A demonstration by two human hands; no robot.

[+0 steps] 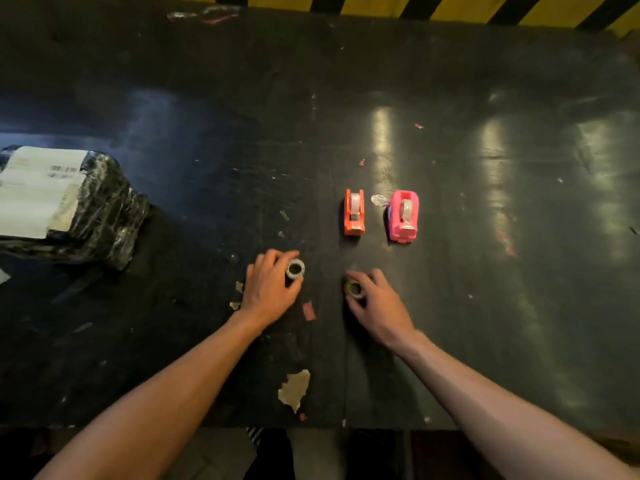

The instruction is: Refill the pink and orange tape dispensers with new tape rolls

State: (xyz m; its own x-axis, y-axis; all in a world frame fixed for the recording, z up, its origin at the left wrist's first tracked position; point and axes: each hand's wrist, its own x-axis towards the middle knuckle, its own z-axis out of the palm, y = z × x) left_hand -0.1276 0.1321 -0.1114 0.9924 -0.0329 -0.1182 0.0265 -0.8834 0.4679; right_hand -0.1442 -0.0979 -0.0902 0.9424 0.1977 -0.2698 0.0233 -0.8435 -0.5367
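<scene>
An orange tape dispenser [354,212] and a pink tape dispenser [402,215] stand side by side on the dark table [502,306], each with a clear roll in its cradle. My left hand [270,289] grips a small clear tape roll [295,269] between thumb and fingers, near the table surface. My right hand [375,306] holds a second small tape roll [354,288], partly hidden by its fingers. Both hands are a short way in front of the dispensers.
A parcel wrapped in black plastic with white labels [65,206] lies at the left. A small clear scrap [378,200] sits between the dispensers. Torn paper bits [294,389] and red flecks stick to the table. A yellow-black striped edge [450,8] runs behind it.
</scene>
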